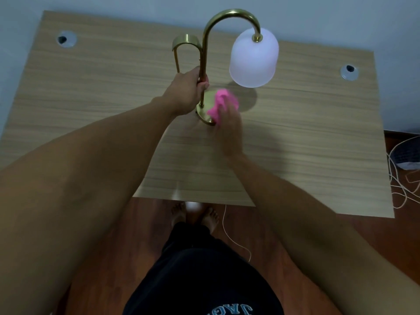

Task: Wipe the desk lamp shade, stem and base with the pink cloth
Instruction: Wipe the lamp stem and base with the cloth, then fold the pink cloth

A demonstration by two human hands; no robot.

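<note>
Here, the brass stem (202,71) is clamped low down in the left hand (186,92), while the pink cloth (221,105) is bunched in the closed right hand (229,128) on the base (204,110), at 6 o'clock from the shade (253,57). The cloth is judged soft; the frosted shade looks fragile, so the stiff stem is best gripped.

— The lamp (205,64)?
— Upright, brass stem (203,71) arching over to a frosted white shade (254,57) hanging mouth-down, round brass base (208,108) flat below.
— And the cloth (223,104)?
— Pink, crumpled, lying on the base.
</note>
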